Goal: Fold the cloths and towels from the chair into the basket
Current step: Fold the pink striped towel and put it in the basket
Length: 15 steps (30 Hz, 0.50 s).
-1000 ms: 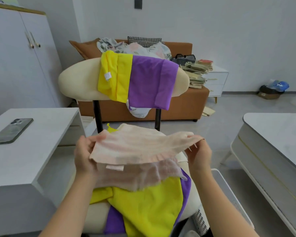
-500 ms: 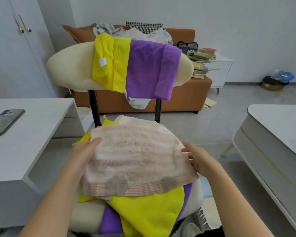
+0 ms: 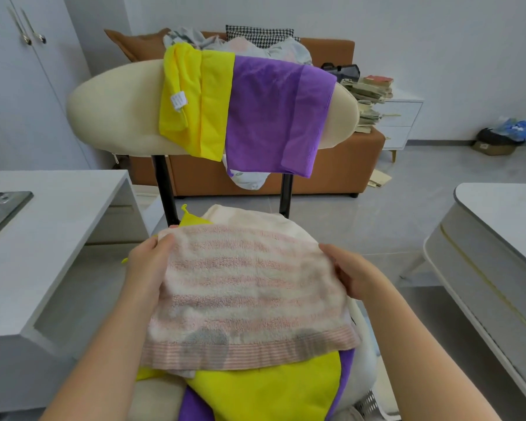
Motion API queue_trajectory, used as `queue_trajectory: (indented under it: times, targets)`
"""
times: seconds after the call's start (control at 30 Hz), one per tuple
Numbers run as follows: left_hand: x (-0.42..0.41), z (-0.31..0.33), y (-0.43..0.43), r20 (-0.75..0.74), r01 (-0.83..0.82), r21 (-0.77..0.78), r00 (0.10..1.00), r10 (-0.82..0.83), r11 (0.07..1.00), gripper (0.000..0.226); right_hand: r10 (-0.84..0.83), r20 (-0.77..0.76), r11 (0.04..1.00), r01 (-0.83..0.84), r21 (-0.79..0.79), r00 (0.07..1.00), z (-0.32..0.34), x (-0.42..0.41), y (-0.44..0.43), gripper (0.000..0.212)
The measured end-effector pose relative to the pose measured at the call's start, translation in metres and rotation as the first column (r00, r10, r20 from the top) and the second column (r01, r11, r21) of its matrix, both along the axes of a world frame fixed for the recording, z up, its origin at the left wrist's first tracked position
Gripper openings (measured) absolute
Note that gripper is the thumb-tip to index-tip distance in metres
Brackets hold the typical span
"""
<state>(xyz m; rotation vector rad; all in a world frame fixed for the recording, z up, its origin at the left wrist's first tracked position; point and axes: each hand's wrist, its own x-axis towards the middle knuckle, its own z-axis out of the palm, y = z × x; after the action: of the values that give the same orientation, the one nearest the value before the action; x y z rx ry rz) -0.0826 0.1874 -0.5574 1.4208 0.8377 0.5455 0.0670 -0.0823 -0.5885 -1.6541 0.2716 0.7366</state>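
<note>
Head view, stock as we find it: pink striped towel (image 3: 249,293), seemingly doubled once, over the chair seat pile, with our left hand (image 3: 148,268) and right hand (image 3: 353,275) well apart, each gripping a side edge. Unfolded beneath: seat yellow cloth (image 3: 271,390), seat purple cloth (image 3: 195,408). Draped on the chair back (image 3: 113,117): hanging yellow cloth (image 3: 201,107), hanging purple cloth (image 3: 274,117). Basket (image 3: 368,404): corner only, contents unseen. We judge the task early.

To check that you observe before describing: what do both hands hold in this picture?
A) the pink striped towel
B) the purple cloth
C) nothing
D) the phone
A: the left hand and the right hand each grip a side edge of the pink striped towel.
</note>
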Motion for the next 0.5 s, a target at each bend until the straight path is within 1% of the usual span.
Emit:
queue_trajectory:
  times: [0.07, 0.2, 0.27, 0.33, 0.4, 0.5]
  targets:
    - [0.001, 0.001, -0.001, 0.028, -0.004, -0.022, 1.000, 0.004, 1.000, 0.013, 0.019, 0.031, 0.999, -0.018, -0.034, 0.999, 0.003, 0.000, 0.004, 0.033]
    - [0.004, 0.002, 0.000, 0.031, -0.011, -0.014, 0.999, 0.011, 1.000, 0.014, -0.051, 0.135, 0.995, 0.040, 0.087, 0.990, 0.006, -0.001, 0.008, 0.021]
    - [0.004, 0.001, 0.000, 0.025, -0.008, -0.006, 1.000, 0.008, 1.000, 0.014, -0.063, 0.125, 0.990, 0.045, 0.136, 0.990, 0.009, -0.004, 0.009, 0.018]
    - [0.005, 0.000, 0.002, 0.025, -0.006, 0.006, 1.000, 0.006, 1.000, 0.018, -0.067, 0.115, 0.988, 0.050, 0.145, 0.991, 0.012, -0.007, 0.010, 0.022]
    - [0.005, 0.000, 0.004, 0.027, -0.014, 0.026, 1.000, 0.013, 1.000, 0.022, -0.086, 0.172, 0.991, 0.065, 0.120, 0.981, 0.015, -0.007, 0.010, 0.021]
    - [0.003, 0.003, 0.008, 0.062, -0.031, 0.051, 0.998, 0.027, 0.998, 0.023, -0.133, 0.276, 0.982, 0.089, 0.166, 0.952, 0.023, -0.010, 0.006, 0.020]
